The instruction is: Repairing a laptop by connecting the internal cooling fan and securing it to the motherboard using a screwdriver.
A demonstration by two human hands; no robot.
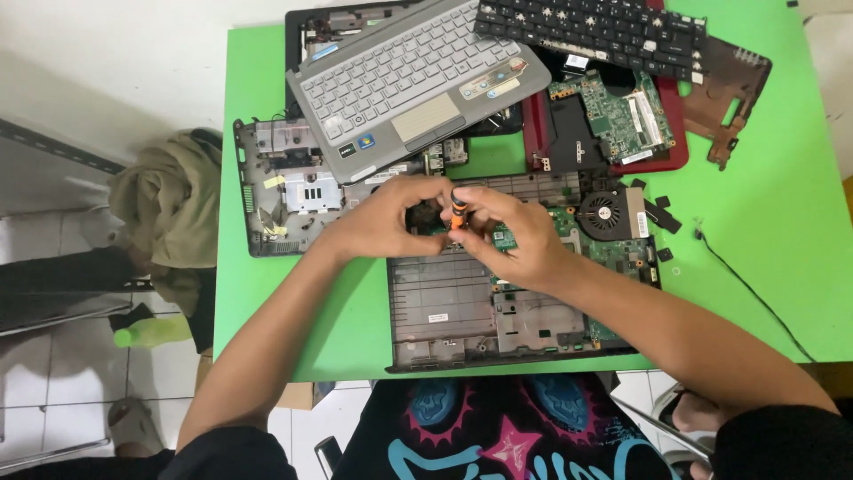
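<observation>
Presently, an orange-handled screwdriver point(458, 210) is gripped by both the left hand point(391, 218) and right hand point(515, 236) over the opened laptop base point(444, 311), keyboard removed, fan point(604, 213) and green motherboard point(622, 253) still seated.

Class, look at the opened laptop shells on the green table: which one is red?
The red shell at the table's far right, holding a green circuit board. The two other opened shells, the one under both hands and the one at left, are grey.
</observation>
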